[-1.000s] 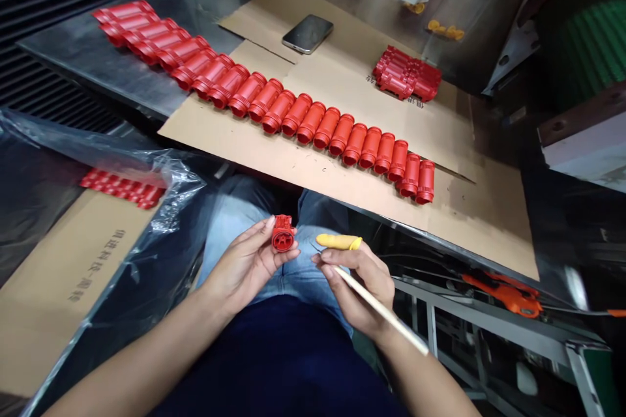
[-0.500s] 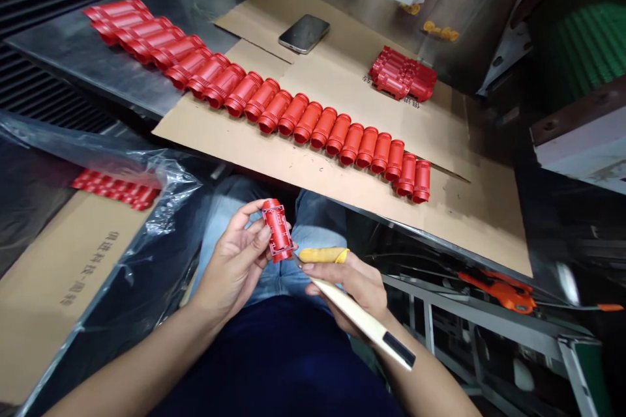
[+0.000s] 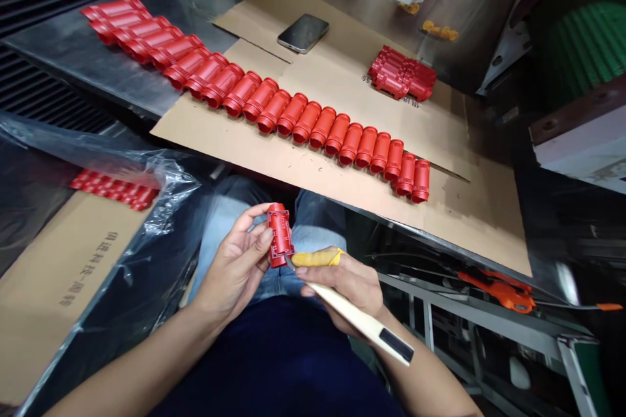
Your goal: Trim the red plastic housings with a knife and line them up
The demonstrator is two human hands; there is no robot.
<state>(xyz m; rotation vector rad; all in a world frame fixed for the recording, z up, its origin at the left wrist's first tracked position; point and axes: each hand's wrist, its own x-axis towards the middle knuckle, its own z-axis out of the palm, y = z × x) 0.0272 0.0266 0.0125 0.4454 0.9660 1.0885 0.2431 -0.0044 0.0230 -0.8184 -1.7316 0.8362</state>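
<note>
Over my lap, my left hand [image 3: 244, 251] is closed round a red plastic housing [image 3: 280, 231], a half-tube with its ribbed, open-framed side facing up. My right hand [image 3: 342, 280] grips a utility knife [image 3: 364, 326] with a cream handle and a black end piece. Its blade tip meets the lower right end of the housing, though the exact contact is too small to make out. A yellow finger cot [image 3: 315, 257] covers my right index finger. On the bench beyond, a long slanting row of similar red housings [image 3: 308, 122] lies side by side.
Cardboard [image 3: 469, 221] covers much of the metal bench [image 3: 59, 52]. On it are a phone [image 3: 303, 33] and a cluster of red parts [image 3: 402, 73]. At left stands a plastic-lined carton [image 3: 92, 273] with more red parts. An orange tool [image 3: 503, 293] lies below the bench edge at right.
My left hand has turned the red housing slightly more upright and shifted it a little right. My right hand has moved slightly left with the knife, staying at the housing's lower end.
</note>
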